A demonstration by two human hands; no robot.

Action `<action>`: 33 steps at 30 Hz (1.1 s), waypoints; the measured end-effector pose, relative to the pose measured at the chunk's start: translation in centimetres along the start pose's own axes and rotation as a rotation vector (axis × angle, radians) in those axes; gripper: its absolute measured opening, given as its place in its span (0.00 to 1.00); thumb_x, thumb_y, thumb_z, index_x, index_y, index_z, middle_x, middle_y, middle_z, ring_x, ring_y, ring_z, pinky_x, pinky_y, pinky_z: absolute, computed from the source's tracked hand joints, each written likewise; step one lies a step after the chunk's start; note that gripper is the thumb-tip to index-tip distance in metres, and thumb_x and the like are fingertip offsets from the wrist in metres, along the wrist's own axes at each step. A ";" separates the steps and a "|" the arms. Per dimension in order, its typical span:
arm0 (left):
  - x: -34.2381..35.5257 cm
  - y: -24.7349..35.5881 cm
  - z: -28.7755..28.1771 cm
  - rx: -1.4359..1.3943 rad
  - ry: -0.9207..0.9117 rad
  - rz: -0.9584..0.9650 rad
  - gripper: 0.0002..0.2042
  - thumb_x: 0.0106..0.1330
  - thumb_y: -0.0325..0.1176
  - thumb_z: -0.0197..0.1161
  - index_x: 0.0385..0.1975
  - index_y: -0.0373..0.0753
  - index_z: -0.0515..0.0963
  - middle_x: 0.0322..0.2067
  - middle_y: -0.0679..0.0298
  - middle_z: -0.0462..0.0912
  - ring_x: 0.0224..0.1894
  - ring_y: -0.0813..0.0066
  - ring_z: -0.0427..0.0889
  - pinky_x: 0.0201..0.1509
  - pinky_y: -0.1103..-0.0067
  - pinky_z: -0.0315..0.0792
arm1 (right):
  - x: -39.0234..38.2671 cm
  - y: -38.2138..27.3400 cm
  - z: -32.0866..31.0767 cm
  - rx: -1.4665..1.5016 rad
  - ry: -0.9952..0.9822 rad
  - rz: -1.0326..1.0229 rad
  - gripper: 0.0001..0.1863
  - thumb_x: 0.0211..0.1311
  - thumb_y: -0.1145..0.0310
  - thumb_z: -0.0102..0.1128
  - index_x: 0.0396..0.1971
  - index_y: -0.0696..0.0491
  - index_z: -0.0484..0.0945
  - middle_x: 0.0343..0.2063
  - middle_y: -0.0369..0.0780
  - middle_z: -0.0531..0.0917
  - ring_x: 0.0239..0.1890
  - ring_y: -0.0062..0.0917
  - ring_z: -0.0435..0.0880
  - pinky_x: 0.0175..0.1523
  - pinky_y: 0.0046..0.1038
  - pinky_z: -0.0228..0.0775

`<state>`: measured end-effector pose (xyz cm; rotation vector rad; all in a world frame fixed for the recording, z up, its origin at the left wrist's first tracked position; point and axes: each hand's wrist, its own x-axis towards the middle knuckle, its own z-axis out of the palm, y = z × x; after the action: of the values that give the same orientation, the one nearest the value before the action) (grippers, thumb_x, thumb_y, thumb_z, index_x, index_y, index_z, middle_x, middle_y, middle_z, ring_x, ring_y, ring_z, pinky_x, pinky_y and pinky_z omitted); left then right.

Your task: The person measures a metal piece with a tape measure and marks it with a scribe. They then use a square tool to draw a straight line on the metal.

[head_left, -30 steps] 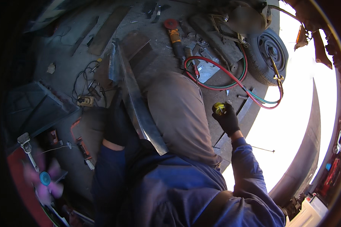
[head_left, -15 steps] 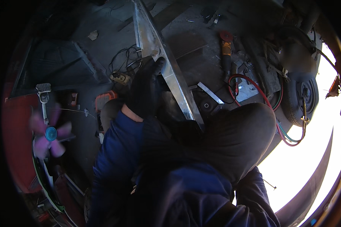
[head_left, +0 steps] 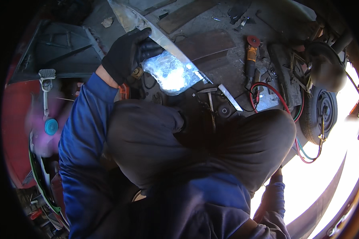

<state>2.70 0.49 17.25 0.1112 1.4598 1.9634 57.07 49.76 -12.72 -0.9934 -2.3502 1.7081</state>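
Observation:
My left hand (head_left: 129, 53), in a black glove, is closed on a bent sheet-metal panel (head_left: 169, 73). It grips the panel's left edge, with the thumb over the folded flange. The panel is tilted above the floor, and its lower face shines brightly. Past my right knee, my right hand (head_left: 277, 175) hangs low at my side; only a dark bit of it shows and its fingers are hidden. Between my knees and the panel lie a hammer (head_left: 210, 104), a flat metal strip (head_left: 229, 98) and a dark round part (head_left: 225, 111).
An angle grinder (head_left: 251, 57) lies on the floor at far right. Red and green hoses (head_left: 281, 96) curl by my right knee near a wheel (head_left: 320, 111). At left, a fan (head_left: 50, 126) spins. Dark metal sheets (head_left: 207, 44) lie beyond the panel.
My left hand has moved left and away from me with the panel, which has turned to show its shiny lower face. The hammer has come into sight, and my left knee shows more.

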 end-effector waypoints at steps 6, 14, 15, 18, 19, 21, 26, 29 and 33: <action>4.7 -5.9 -5.3 -0.073 0.062 -0.088 0.14 0.80 0.33 0.64 0.59 0.35 0.77 0.54 0.50 0.85 0.58 0.50 0.88 0.67 0.55 0.85 | 3.7 -17.5 -6.9 -0.511 0.183 -0.001 0.22 0.84 0.60 0.57 0.64 0.61 0.82 0.46 0.46 0.92 0.41 0.28 0.89 0.45 0.30 0.80; 9.2 -17.0 -6.1 -0.468 0.293 -0.018 0.11 0.81 0.32 0.62 0.55 0.34 0.75 0.52 0.49 0.82 0.57 0.48 0.86 0.65 0.51 0.85 | 9.8 -42.6 2.6 -0.590 0.195 -0.008 0.24 0.80 0.66 0.58 0.70 0.55 0.80 0.51 0.42 0.90 0.44 0.21 0.83 0.49 0.25 0.76; 9.3 -17.5 -5.8 -0.519 0.281 0.044 0.11 0.81 0.32 0.60 0.55 0.32 0.75 0.52 0.47 0.82 0.58 0.47 0.86 0.64 0.51 0.86 | 10.9 -42.9 4.7 -0.598 0.146 -0.017 0.24 0.80 0.66 0.59 0.70 0.58 0.79 0.54 0.42 0.89 0.48 0.24 0.84 0.54 0.28 0.77; 9.2 -17.5 -5.4 -0.404 0.368 0.053 0.11 0.81 0.33 0.61 0.54 0.32 0.77 0.49 0.47 0.85 0.50 0.50 0.90 0.60 0.57 0.88 | 14.0 -41.0 12.5 -0.499 -0.279 -0.044 0.21 0.75 0.67 0.67 0.63 0.58 0.84 0.57 0.45 0.90 0.56 0.28 0.87 0.63 0.32 0.76; 9.1 -17.2 -5.3 -0.357 0.358 0.080 0.11 0.81 0.33 0.62 0.53 0.31 0.77 0.48 0.46 0.86 0.48 0.51 0.91 0.59 0.58 0.88 | 14.9 -39.5 15.8 -0.463 -0.390 -0.015 0.23 0.74 0.64 0.70 0.64 0.57 0.83 0.56 0.48 0.90 0.57 0.28 0.88 0.62 0.32 0.77; 8.7 -16.8 -5.2 -0.300 0.410 0.029 0.13 0.80 0.36 0.63 0.52 0.31 0.79 0.42 0.49 0.89 0.42 0.55 0.93 0.53 0.64 0.88 | 16.1 -36.1 22.3 -0.273 -0.548 0.168 0.26 0.76 0.62 0.70 0.66 0.60 0.80 0.46 0.43 0.90 0.42 0.19 0.84 0.50 0.27 0.78; 7.4 -15.4 -5.2 -0.136 0.403 -0.009 0.15 0.79 0.40 0.65 0.50 0.31 0.82 0.39 0.51 0.90 0.41 0.60 0.93 0.50 0.68 0.87 | 17.4 -30.9 33.0 0.320 -0.473 0.272 0.20 0.77 0.61 0.69 0.59 0.60 0.84 0.43 0.36 0.89 0.46 0.21 0.87 0.51 0.29 0.79; 6.2 -14.4 -6.3 -0.066 0.363 -0.119 0.16 0.81 0.42 0.64 0.50 0.32 0.84 0.34 0.59 0.88 0.38 0.67 0.90 0.45 0.72 0.84 | 17.8 -30.5 34.3 0.365 -0.384 0.307 0.16 0.78 0.63 0.69 0.51 0.61 0.86 0.41 0.37 0.90 0.41 0.21 0.88 0.46 0.27 0.80; 2.5 -15.0 -8.3 0.279 0.387 -0.305 0.16 0.81 0.44 0.65 0.50 0.36 0.85 0.31 0.69 0.83 0.32 0.79 0.83 0.40 0.79 0.77 | 18.0 -31.0 33.8 0.388 -0.387 0.347 0.15 0.77 0.64 0.69 0.49 0.61 0.87 0.40 0.38 0.89 0.37 0.20 0.88 0.40 0.26 0.80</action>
<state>4.05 -2.74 0.29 -0.3688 1.8693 1.5827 14.79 26.10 -3.98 -1.1260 -1.9802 2.5681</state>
